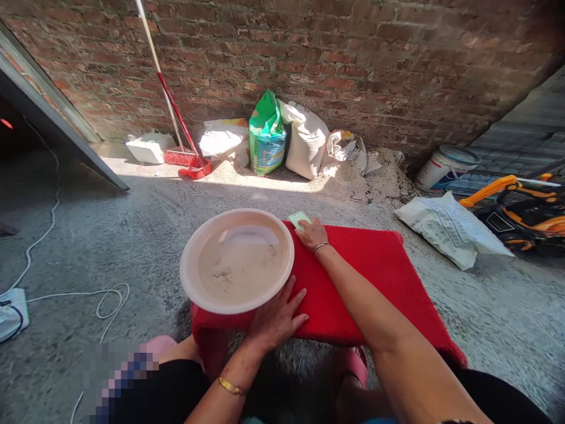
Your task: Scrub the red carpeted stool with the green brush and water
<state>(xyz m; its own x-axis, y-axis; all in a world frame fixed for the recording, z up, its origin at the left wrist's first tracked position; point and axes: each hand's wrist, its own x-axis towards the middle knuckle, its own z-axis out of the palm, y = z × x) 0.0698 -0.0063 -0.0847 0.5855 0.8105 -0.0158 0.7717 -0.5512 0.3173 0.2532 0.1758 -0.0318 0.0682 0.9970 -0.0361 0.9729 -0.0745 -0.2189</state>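
A red plush cloth point(362, 265) covers a low table or stool in front of me. On its left part sits a wide, pale pink basin point(189, 277), holding cloudy water with dark specks. My left hand point(278, 315) lies open on the near edge of the cloth, fingers spread, close against the basin's rim. Near the far edge, right of the basin, my right hand point(312, 234) grips a pale green flat block point(299, 219) against the cloth. The block's underside is hidden, and I cannot tell its exact kind.
Along the brick wall stand a broom with a red dustpan point(196, 171), a green bag point(267, 135) and a white sack point(306, 141). At right are a bucket point(445, 168), a flat sack point(452, 227) and an orange-black machine point(525, 212). A white cable point(53, 215) crosses the left floor.
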